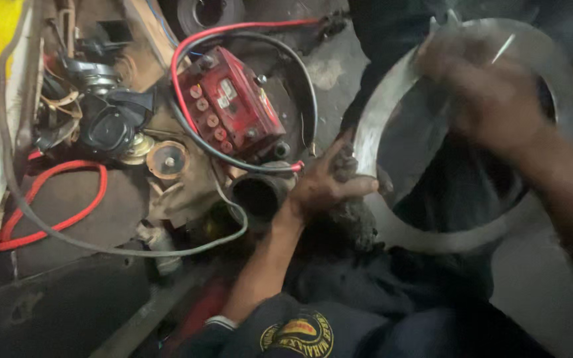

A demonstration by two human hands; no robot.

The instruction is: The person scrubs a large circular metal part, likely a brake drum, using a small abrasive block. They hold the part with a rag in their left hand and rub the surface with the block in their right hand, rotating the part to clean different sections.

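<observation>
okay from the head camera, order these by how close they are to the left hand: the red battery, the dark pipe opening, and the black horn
1. Dark pipe opening, just left of the left hand.
2. Red battery, up and left.
3. Black horn, far left among the clutter.

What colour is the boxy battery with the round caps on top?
Red. The battery shows in the head view, upper left of the left hand.

Red battery point(232, 106), seemingly silvery ring point(373, 126)

Dark navy clothing with a round yellow-and-red emblem, bare forearms, grease-smeared left hand point(326, 182), blurred right hand point(485, 93).
</observation>
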